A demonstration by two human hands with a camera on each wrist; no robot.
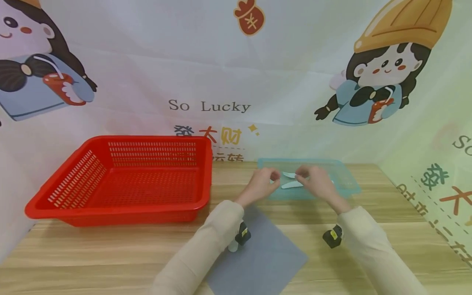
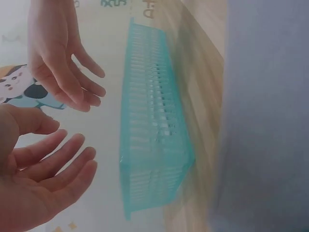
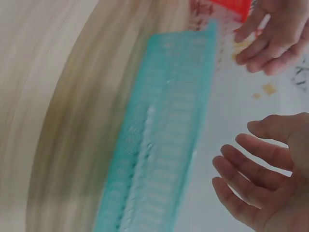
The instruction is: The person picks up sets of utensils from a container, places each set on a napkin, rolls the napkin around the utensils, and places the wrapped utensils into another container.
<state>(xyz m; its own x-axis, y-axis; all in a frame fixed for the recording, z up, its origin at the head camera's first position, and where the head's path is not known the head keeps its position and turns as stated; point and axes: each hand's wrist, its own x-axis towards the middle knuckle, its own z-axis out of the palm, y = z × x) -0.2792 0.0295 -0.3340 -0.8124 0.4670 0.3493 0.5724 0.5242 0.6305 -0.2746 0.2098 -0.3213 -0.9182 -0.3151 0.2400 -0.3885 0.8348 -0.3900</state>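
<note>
Both hands hover over a turquoise basket (image 1: 350, 185) at the back right of the table. My left hand (image 1: 261, 185) is above its left side with fingers loosely bent, and the left wrist view shows nothing in them. Facing it, my right hand (image 1: 316, 180) hangs over the middle, fingers relaxed and apart, also holding nothing. Inside the basket lie pale utensils: a knife-like piece (image 1: 291, 184) and a curved piece (image 1: 289, 175) behind it, partly hidden by the right hand. A grey cloth (image 1: 271, 250) lies flat in front, with a pale rounded end (image 1: 233, 246) showing beside my left sleeve.
A large red basket (image 1: 147, 211) stands on the left of the wooden table (image 1: 110, 254). A printed cloth backdrop (image 1: 295, 90) rises behind the table and along its sides. Black wrist cameras (image 1: 333, 237) sit under both sleeves.
</note>
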